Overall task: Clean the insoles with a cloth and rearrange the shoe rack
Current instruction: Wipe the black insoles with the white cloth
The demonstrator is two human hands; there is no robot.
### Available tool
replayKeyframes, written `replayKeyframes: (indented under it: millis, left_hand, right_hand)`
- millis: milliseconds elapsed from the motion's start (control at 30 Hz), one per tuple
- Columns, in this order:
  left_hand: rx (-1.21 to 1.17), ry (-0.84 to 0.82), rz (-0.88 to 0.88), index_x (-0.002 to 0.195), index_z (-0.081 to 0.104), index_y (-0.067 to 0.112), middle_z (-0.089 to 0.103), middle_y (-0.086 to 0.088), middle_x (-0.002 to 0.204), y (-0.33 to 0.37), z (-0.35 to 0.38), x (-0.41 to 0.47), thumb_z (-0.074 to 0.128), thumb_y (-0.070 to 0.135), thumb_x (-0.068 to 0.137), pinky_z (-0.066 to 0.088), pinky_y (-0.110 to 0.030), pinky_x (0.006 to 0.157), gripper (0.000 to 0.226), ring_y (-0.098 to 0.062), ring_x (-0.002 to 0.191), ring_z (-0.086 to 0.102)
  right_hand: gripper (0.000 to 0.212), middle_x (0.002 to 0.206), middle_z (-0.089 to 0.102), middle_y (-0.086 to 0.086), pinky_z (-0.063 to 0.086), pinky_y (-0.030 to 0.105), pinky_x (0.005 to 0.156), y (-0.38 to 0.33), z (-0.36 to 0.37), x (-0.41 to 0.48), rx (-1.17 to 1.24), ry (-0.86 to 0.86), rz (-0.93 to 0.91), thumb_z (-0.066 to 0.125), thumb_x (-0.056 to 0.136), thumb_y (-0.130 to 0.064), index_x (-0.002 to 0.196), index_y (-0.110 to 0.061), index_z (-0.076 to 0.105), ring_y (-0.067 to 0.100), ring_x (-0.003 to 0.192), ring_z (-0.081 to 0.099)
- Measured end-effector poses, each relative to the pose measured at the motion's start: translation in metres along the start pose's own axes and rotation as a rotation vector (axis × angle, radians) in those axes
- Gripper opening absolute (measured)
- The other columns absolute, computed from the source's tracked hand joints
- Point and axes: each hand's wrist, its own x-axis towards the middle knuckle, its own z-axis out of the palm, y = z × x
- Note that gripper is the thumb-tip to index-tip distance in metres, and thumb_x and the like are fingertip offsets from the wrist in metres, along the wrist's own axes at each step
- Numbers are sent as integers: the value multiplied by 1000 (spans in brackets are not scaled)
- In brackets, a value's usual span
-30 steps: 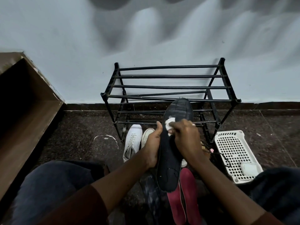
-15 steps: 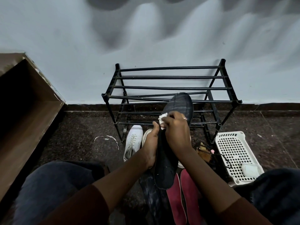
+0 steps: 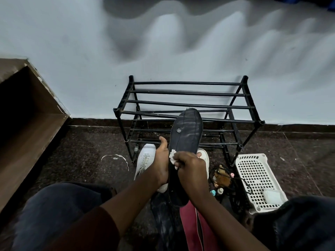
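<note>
Cloth (image 3: 172,155) slid down the insole (image 3: 188,130) — mostly hidden by right hand (image 3: 192,169).

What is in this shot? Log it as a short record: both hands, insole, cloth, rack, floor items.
left hand: grips the left edge of the black insole, thumb up
right hand: pinches a white cloth against the insole's middle
black insole: held up, wide end toward the shoe rack, pale spot near that end
shoe rack: black bars, stands against the wall
floor: white sneaker left of the hands; red insoles below the held one; white plastic basket at right
</note>
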Motion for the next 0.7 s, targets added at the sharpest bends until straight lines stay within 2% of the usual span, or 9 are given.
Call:
replayKeyframes:
  millis: [67, 133, 267, 300, 400, 467, 533, 633, 700]
  left_hand:
    - [-15, -9, 5, 91, 67, 4, 71, -14, 83, 1, 1, -1, 21, 61, 94, 56, -22, 57, 73, -20, 69, 69]
    - [-41, -23, 16, 103, 66, 7, 72, -12, 92, 0, 4, -4, 26, 59, 95, 57, -25, 70, 66, -20, 80, 70]
    - [-46, -57, -24, 121, 60, 14, 65, -14, 117, -3, 10, -8, 28, 63, 91, 45, -33, 98, 66, -23, 109, 62]
    - [-38, -51, -22, 122, 60, 15, 66, -13, 116, -2, 9, -9, 26, 64, 91, 46, -33, 97, 67, -23, 108, 62]
    - [24, -16, 42, 124, 57, 12, 71, -8, 102, 3, 2, -6, 19, 59, 96, 52, -24, 78, 66, -22, 96, 68]
    - [26, 9, 58, 113, 62, 8, 72, -10, 94, 5, -1, -2, 18, 60, 95, 53, -20, 69, 70, -21, 87, 70]
    - [-72, 7, 53, 103, 67, 7, 69, -11, 85, 6, -2, 0, 21, 70, 88, 53, -25, 66, 79, -22, 77, 65]
    - [-163, -31, 10, 96, 73, 4, 69, -17, 92, 10, -4, 2, 23, 76, 82, 56, -35, 63, 89, -27, 75, 67]
    - [-185, -111, 12, 80, 77, 2, 72, -20, 85, 13, 0, 0, 16, 74, 86, 58, -40, 56, 94, -29, 71, 71]
  right_hand:
    - [25, 69, 67, 6, 44, 26, 57, -4, -3, 12, -88, 18, -13, 51, 56, 7, 68, -8, 67, 25, 63, 62]
    - [28, 71, 66, 8, 32, 22, 55, -3, -3, 30, -164, 60, 18, 54, 58, 12, 74, -8, 67, 27, 66, 61]
    - [53, 102, 69, 13, 49, 32, 78, -6, -3, 59, -127, 100, 77, 52, 69, 16, 114, -9, 66, 29, 93, 64]
    - [57, 102, 69, 14, 48, 33, 77, -8, -4, 60, -147, 95, 75, 52, 71, 14, 120, -12, 62, 30, 92, 64]
    - [60, 100, 70, 9, 45, 31, 68, -19, -4, 48, -193, 39, 53, 52, 74, 12, 127, -17, 55, 30, 87, 64]
    - [55, 101, 69, 7, 37, 28, 64, -24, -3, 30, -176, -28, 67, 50, 76, 10, 124, -17, 53, 28, 89, 63]
    - [48, 93, 69, 8, 31, 27, 60, -27, -2, 11, -133, -37, 89, 51, 78, 6, 118, -20, 54, 30, 83, 64]
    - [43, 68, 66, 8, 42, 29, 46, -30, 0, -8, -96, 7, 5, 53, 69, 2, 99, -29, 52, 29, 56, 62]
    - [47, 69, 67, 7, 50, 32, 45, -30, 1, -16, -72, 5, -9, 53, 66, 3, 101, -28, 50, 26, 56, 64]
